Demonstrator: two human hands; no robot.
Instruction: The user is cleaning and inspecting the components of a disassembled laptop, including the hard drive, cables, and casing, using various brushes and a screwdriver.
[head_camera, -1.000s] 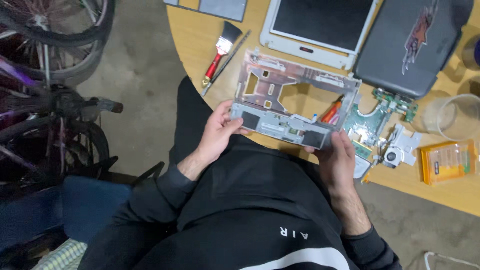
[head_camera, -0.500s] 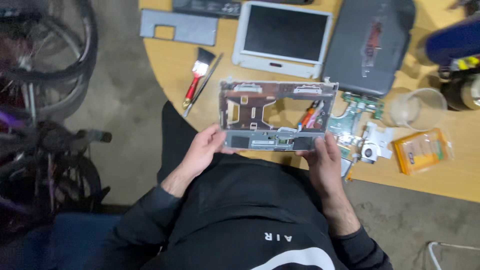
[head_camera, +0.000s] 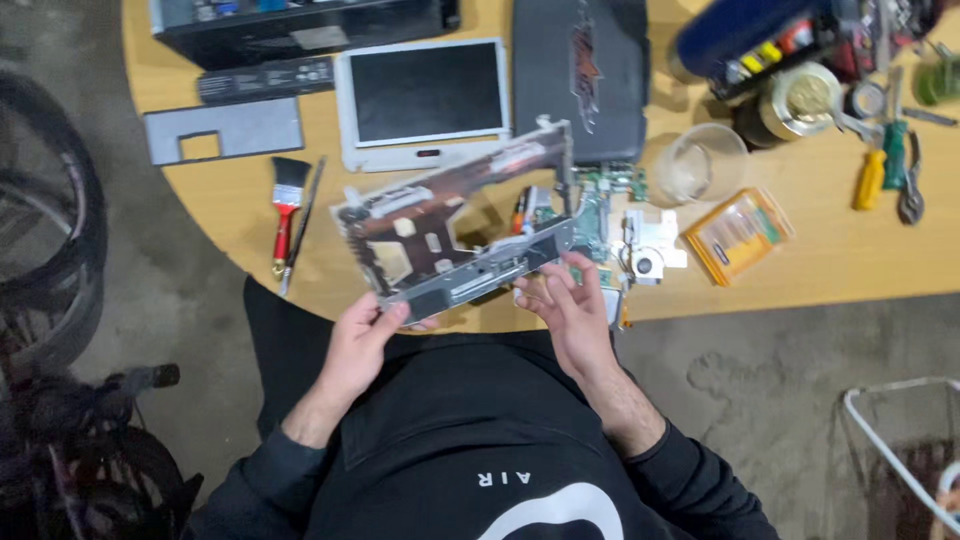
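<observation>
Head view: both hands hold a laptop chassis frame (head_camera: 455, 230) above the near edge of the worktop (head_camera: 830, 260). Frame is flat, thin, skeletal, with rectangular cut-outs; grey metal rail along the near edge, brownish-copper inner face with pale patches. Long axis runs lower-left to upper-right, right end raised and tilted away, inner face up toward the camera. Left hand (head_camera: 365, 340) clamped on the lower-left corner, thumb on top. Right hand (head_camera: 570, 310) under the near rail at the right, fingers spread and loosely curled on it, not fully closed.

Worktop is rounded, light wood, smooth. On it: red-handled paintbrush (head_camera: 286, 208) with black bristles, grey flat cover panel (head_camera: 225, 130), white-framed dark screen panel (head_camera: 425, 100), dark laptop lid (head_camera: 580, 70), green circuit board (head_camera: 600, 205) just behind the frame, white fan part (head_camera: 650, 255), clear plastic cup (head_camera: 700, 165), orange flat case (head_camera: 738, 232), yellow-handled tool (head_camera: 868, 178), roll of tape (head_camera: 800, 100).

Floor is rough grey concrete. Bicycle wheel (head_camera: 60, 250) at left, white wire basket (head_camera: 900, 450) at lower right. Person wears a black sweatshirt (head_camera: 470, 440).
</observation>
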